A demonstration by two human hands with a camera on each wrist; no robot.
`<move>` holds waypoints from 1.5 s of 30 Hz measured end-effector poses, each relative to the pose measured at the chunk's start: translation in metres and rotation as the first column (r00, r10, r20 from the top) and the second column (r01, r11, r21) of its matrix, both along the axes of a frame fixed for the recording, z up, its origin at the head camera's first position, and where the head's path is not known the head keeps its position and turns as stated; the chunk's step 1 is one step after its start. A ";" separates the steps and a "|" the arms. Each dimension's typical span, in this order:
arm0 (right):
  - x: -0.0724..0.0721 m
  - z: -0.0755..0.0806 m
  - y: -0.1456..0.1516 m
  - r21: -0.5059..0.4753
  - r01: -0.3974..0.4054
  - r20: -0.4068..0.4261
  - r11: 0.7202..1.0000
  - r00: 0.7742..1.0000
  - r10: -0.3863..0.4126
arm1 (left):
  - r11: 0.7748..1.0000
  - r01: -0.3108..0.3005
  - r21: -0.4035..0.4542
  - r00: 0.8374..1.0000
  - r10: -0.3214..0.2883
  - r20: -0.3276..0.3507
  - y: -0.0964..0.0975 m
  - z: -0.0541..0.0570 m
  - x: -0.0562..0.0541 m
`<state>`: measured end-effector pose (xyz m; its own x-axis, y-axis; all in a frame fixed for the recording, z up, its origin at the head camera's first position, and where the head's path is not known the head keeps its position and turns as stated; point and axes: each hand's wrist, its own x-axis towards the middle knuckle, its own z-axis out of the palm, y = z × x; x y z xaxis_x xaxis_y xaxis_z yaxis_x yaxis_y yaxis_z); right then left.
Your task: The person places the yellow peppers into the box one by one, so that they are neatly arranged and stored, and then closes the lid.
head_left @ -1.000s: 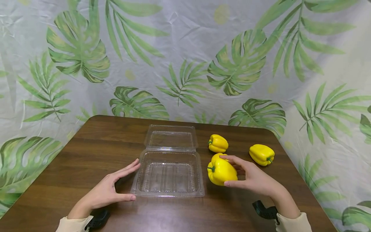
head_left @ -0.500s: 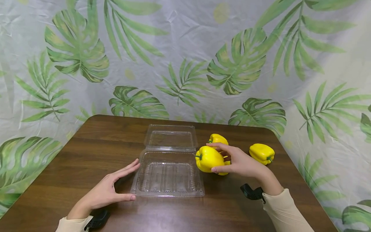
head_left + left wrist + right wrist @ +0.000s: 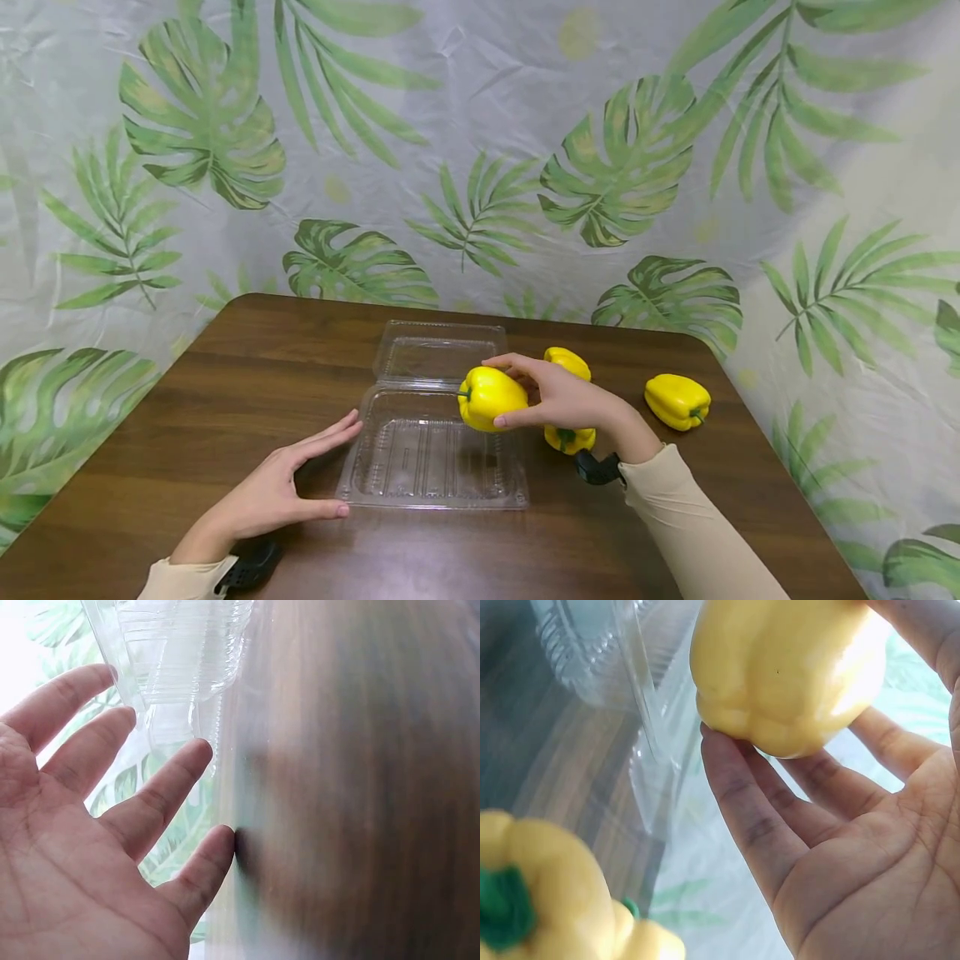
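A yellow bell pepper [image 3: 491, 398] with a green stem is gripped between the thumb and fingers of my right hand [image 3: 570, 400]. In the head view it overlaps the right part of a clear plastic clamshell container [image 3: 435, 507], whose lid [image 3: 442, 325] lies folded back. The right wrist view shows the held pepper [image 3: 780, 667] from below, with fingertips under its end. My left hand [image 3: 273, 492] lies at the container's left side, fingers spread and fairly straight. In the left wrist view, the fingertips of my left hand [image 3: 112, 802] are close to the container's edge [image 3: 120, 667].
Right of the container are two more yellow peppers, one at the back [image 3: 567, 362] and one nearer [image 3: 570, 439], partly hidden by my right hand. Another pepper [image 3: 677, 402] lies farther right. The brown table [image 3: 300, 367] ends at a leaf-patterned cloth [image 3: 480, 167].
My right hand has lifted the pepper and carried it leftward from beside the container to over its right part. A pepper behind it has come into view. My left hand has stayed put.
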<state>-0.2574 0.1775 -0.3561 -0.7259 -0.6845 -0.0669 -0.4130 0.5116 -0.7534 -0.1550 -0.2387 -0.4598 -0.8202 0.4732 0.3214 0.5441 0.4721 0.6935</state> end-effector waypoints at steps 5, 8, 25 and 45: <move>-0.008 -0.007 -0.011 0.024 -0.009 0.014 1.000 1.000 0.008 | 1.000 0.001 -0.019 1.000 -0.001 -0.019 0.002 0.001 -0.001; -0.011 -0.009 -0.017 0.036 -0.015 0.019 0.999 1.000 0.014 | 1.000 0.007 -0.019 1.000 -0.007 -0.015 0.003 0.000 -0.003; -0.022 -0.005 -0.053 0.132 -0.096 -0.020 0.987 0.995 0.099 | 1.000 -0.014 -0.019 1.000 0.014 -0.001 0.000 -0.003 -0.001; -0.025 -0.011 -0.082 0.162 -0.142 -0.011 0.977 0.989 0.146 | 0.998 -0.035 -0.054 0.999 0.035 0.003 -0.001 -0.002 -0.001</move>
